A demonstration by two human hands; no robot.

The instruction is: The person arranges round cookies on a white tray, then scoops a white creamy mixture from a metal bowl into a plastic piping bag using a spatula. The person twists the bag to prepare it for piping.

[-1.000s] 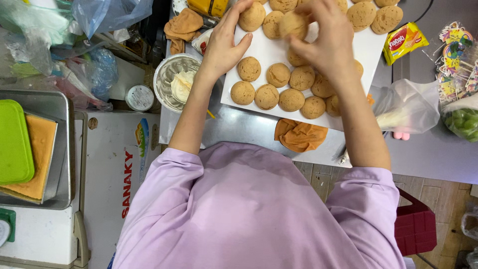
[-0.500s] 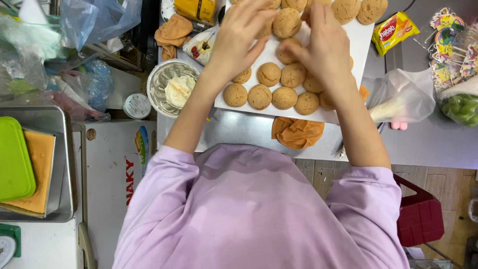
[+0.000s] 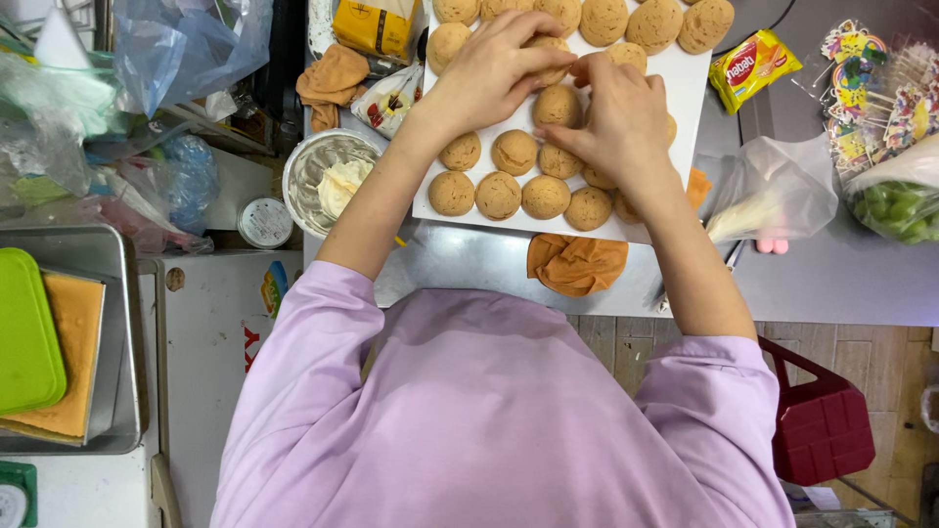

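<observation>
Round brown bun [image 3: 553, 51] on our white board [image 3: 675, 78], among rows of buns, our left hand [image 3: 494, 68] and right hand [image 3: 616, 117] meeting over it, fingertips pinching its top, cream bowl [image 3: 313, 171] left, orange cloth [image 3: 577, 264] at the board's near edge.

Both forearms reach forward, bare below lilac sleeves; left hand [image 3: 494, 68] and right hand [image 3: 616, 112] meet, fingers curled, fingertips touching.
</observation>
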